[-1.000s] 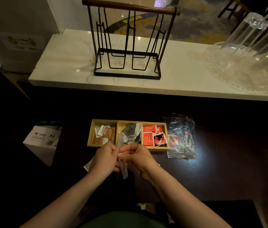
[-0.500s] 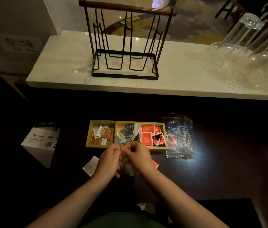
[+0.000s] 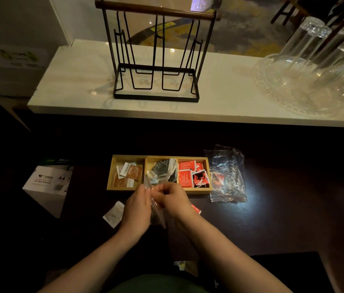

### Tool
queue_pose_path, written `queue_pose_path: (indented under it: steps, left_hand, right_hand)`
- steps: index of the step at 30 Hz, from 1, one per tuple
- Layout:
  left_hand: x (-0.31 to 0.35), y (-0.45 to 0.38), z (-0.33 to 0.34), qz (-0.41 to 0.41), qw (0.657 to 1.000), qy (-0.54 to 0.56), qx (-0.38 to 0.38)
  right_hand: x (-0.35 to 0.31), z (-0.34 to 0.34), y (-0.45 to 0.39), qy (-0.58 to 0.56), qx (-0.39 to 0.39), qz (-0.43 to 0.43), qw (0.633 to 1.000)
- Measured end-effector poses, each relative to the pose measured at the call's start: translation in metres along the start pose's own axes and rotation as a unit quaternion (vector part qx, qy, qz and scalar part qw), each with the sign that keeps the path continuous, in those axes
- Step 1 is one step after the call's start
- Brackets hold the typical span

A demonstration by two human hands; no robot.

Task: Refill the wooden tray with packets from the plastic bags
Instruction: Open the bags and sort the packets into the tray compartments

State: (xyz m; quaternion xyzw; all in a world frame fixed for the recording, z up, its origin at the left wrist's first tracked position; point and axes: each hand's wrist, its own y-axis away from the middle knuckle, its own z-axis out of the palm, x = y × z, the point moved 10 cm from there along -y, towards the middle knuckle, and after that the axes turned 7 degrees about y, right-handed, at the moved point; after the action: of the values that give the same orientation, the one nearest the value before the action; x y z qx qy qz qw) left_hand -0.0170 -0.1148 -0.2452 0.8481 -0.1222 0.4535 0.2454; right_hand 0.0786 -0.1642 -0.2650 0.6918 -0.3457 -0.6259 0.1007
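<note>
A wooden tray point(image 3: 111, 172) with three compartments lies on the dark table. Brown and white packets point(image 3: 129, 174) fill its left part, grey packets point(image 3: 162, 170) the middle, red packets point(image 3: 190, 172) the right. Just in front of the tray, my left hand point(image 3: 137, 210) and my right hand point(image 3: 175, 199) together pinch a small clear plastic bag point(image 3: 156, 212) that hangs down between them. Whether the bag holds anything is unclear. A second crumpled clear plastic bag point(image 3: 228, 176) with a red packet inside lies right of the tray.
A loose white packet point(image 3: 114, 213) lies left of my left hand and a red packet point(image 3: 195, 209) peeks out beside my right wrist. A white A4 paper box point(image 3: 48, 185) stands at the left. Behind, a marble counter point(image 3: 71, 81) carries a black wire rack point(image 3: 156, 60) and upturned glasses point(image 3: 314, 56).
Both hands have moved slightly forward toward the tray's front edge, still working the small clear bag between them.
</note>
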Motion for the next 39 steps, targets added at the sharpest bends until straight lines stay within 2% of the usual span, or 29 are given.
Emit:
queue_pose_path:
  steps: [2,4,6,8,11,12,14,17,19,22,25,27,29,31,33,35,37,39]
  left_hand:
    - [0.001,0.0,-0.002,0.005,1.0,0.016,-0.01]
    - [-0.001,-0.003,-0.009,-0.001,1.0,0.008,-0.017]
    - [-0.001,-0.005,-0.014,0.007,0.996,-0.067,-0.054]
    - [0.005,-0.005,-0.016,0.04,0.975,-0.195,-0.103]
    - [0.019,-0.009,-0.025,0.081,0.93,-0.338,-0.122]
    - [0.025,-0.011,-0.029,0.085,0.92,-0.364,-0.121]
    - [0.034,-0.016,-0.035,0.081,0.913,-0.383,-0.117]
    - [0.04,-0.019,-0.035,0.061,0.929,-0.348,-0.112]
    - [0.04,-0.019,-0.033,0.042,0.942,-0.315,-0.11]
    - [0.036,-0.021,-0.031,0.016,0.948,-0.296,-0.119]
    - [0.027,-0.023,-0.031,-0.007,0.956,-0.253,-0.151]
    - [0.021,-0.024,-0.033,-0.025,0.969,-0.177,-0.171]
    - [0.02,-0.023,-0.033,-0.017,0.971,-0.141,-0.192]
    - [0.02,-0.022,-0.034,-0.002,0.971,-0.111,-0.212]
    - [0.014,-0.021,-0.039,-0.011,0.974,-0.032,-0.225]
    - [0.001,-0.026,-0.052,-0.046,0.978,0.074,-0.19]
    - [-0.026,-0.035,-0.068,-0.098,0.976,0.159,-0.109]
    - [-0.063,-0.033,-0.066,-0.19,0.952,0.23,-0.074]
  right_hand:
    - [0.003,-0.01,-0.003,-0.013,0.003,0.013,1.0]
    - [0.007,-0.034,-0.008,-0.02,0.045,0.028,0.998]
    - [-0.004,-0.062,-0.01,0.074,0.115,-0.021,0.99]
    - [-0.028,-0.073,-0.004,0.231,0.16,-0.122,0.952]
    - [-0.056,-0.061,0.009,0.412,0.183,-0.255,0.855]
    - [-0.06,-0.056,0.011,0.447,0.183,-0.273,0.832]
    - [-0.066,-0.052,0.015,0.483,0.184,-0.283,0.808]
    - [-0.079,-0.054,0.026,0.501,0.211,-0.293,0.786]
    - [-0.091,-0.044,0.041,0.458,0.205,-0.342,0.794]
    - [-0.089,-0.008,0.049,0.43,0.093,-0.361,0.822]
    - [-0.076,0.014,0.042,0.506,0.042,-0.343,0.79]
    - [-0.074,0.022,0.036,0.52,0.015,-0.331,0.788]
    - [-0.079,0.027,0.033,0.507,0.021,-0.337,0.793]
    - [-0.087,0.028,0.03,0.515,0.049,-0.344,0.783]
    - [-0.095,0.024,0.028,0.505,0.067,-0.355,0.784]
    - [-0.106,0.018,0.031,0.461,0.067,-0.379,0.8]
    - [-0.122,0.019,0.037,0.414,0.043,-0.414,0.81]
    - [-0.14,0.021,0.043,0.363,0.021,-0.44,0.821]
